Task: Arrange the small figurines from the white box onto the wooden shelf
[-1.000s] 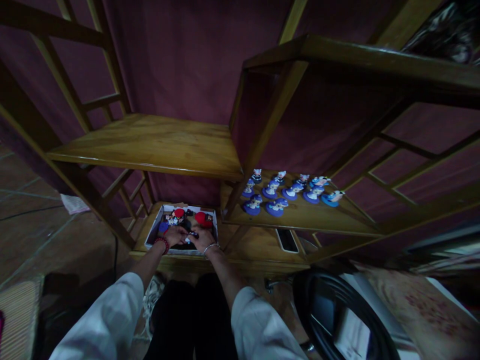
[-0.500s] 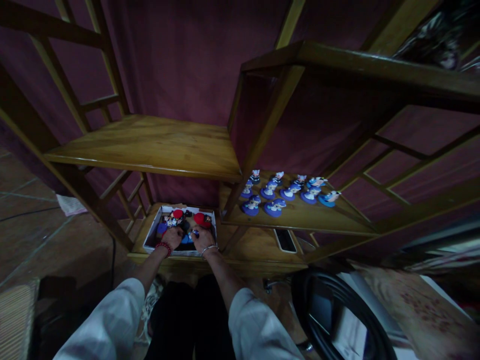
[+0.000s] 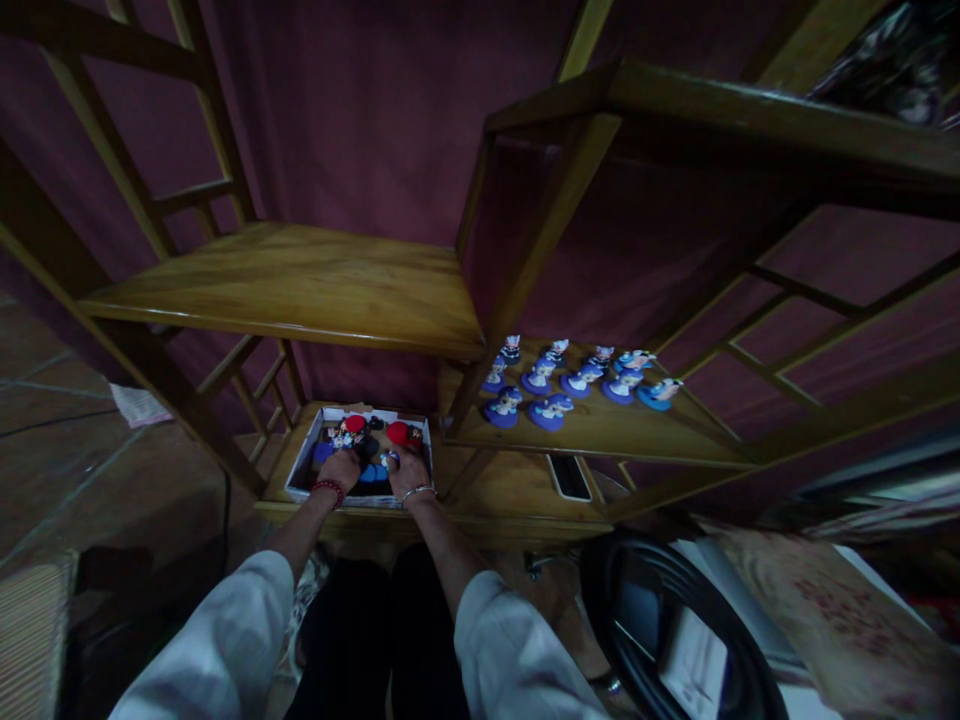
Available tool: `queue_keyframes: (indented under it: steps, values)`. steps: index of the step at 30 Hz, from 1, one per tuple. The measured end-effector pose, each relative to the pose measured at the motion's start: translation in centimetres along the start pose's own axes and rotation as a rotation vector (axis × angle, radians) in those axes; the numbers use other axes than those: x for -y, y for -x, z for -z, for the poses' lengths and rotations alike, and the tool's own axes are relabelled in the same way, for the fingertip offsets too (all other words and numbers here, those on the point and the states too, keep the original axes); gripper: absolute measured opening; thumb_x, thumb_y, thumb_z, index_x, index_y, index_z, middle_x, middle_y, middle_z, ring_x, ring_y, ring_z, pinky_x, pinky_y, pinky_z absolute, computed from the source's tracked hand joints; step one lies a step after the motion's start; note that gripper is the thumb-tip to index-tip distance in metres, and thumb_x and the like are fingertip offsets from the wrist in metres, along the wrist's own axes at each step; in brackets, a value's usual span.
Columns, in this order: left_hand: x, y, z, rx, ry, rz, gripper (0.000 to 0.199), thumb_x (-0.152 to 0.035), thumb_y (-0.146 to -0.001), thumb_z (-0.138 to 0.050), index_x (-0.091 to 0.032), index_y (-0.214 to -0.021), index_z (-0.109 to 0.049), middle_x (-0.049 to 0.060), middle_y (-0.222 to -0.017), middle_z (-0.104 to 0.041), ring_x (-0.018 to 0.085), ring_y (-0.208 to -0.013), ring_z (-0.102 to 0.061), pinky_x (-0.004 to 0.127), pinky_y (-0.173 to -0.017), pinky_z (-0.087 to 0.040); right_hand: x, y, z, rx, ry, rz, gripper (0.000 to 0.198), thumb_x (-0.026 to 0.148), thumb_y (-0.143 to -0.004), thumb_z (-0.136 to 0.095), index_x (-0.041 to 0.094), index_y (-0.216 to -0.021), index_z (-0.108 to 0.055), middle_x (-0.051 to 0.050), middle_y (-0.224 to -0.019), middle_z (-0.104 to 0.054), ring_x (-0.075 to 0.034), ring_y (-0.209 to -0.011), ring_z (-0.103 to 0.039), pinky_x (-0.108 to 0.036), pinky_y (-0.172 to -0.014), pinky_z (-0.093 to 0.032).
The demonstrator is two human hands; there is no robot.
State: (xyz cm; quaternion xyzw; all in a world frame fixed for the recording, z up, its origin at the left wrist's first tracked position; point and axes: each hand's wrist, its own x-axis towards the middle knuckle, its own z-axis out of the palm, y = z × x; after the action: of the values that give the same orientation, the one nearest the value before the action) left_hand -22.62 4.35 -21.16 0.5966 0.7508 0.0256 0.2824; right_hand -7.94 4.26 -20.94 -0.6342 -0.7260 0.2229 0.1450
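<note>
A small white and blue figure (image 3: 390, 459) is at the fingertips of the right hand (image 3: 409, 473), inside a shallow white box (image 3: 375, 501); the thumb and fingers appear to be pinching it. The left hand (image 3: 340, 468) is lowered into the left part of the same box, knuckles up, and whether it grasps anything cannot be told because its fingertips are hidden. Between the hands lie blue pieces (image 3: 373, 473), with a purple piece (image 3: 324, 452) just beside the left hand. Behind them in the box are two red-topped figures, one (image 3: 354, 424) beyond the left hand and the other (image 3: 399, 433) beyond the right. A red bead bracelet (image 3: 328, 488) circles the left wrist, and a silvery bangle (image 3: 418, 492) the right. The box stands on a low wooden shelf (image 3: 517, 490), where a dark-faced phone (image 3: 570, 476) with a pale edge lies farther right, any brand on it too small to read. Above the phone, a raised shelf (image 3: 600, 430) carries rows of small figures (image 3: 538, 375), mostly on round purple or blue bases. On the floor at far left is a white paper (image 3: 141, 404), its print unreadable.
</note>
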Motion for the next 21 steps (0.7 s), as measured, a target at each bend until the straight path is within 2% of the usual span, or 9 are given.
queue_keyframes:
  steps: [6, 14, 21]
  values:
    - [0.05, -0.13, -0.13, -0.023, 0.023, 0.064, 0.03, -0.017, -0.074, -0.04, -0.017, -0.094, -0.062, 0.012, -0.099, -0.063, 0.022, -0.097, -0.056, 0.029, -0.079, -0.042, 0.06, 0.03, 0.13, -0.025, 0.0, 0.002, 0.025, 0.023, -0.08, -0.043, 0.022, -0.1, -0.058, -0.006, -0.104, -0.058, -0.016, -0.092, -0.054, -0.024, -0.079, -0.039]
    - [0.35, -0.54, -0.34, -0.022, 0.048, 0.055, 0.027, -0.017, -0.073, -0.041, -0.017, -0.089, -0.063, 0.011, -0.098, -0.064, 0.021, -0.097, -0.056, 0.028, -0.078, -0.041, 0.2, 0.19, 0.28, -0.047, -0.017, 0.022, 0.027, 0.021, -0.079, -0.043, 0.022, -0.104, -0.055, -0.006, -0.104, -0.058, -0.017, -0.096, -0.052, -0.024, -0.08, -0.039]
    - [0.45, -0.62, -0.43, -0.036, 0.078, 0.059, 0.029, -0.015, -0.074, -0.041, -0.017, -0.095, -0.061, 0.01, -0.102, -0.063, 0.018, -0.098, -0.055, 0.026, -0.079, -0.041, 0.25, 0.2, 0.36, -0.019, -0.012, 0.012, 0.028, 0.023, -0.081, -0.041, 0.021, -0.106, -0.054, -0.007, -0.102, -0.058, -0.017, -0.093, -0.054, -0.025, -0.08, -0.039]
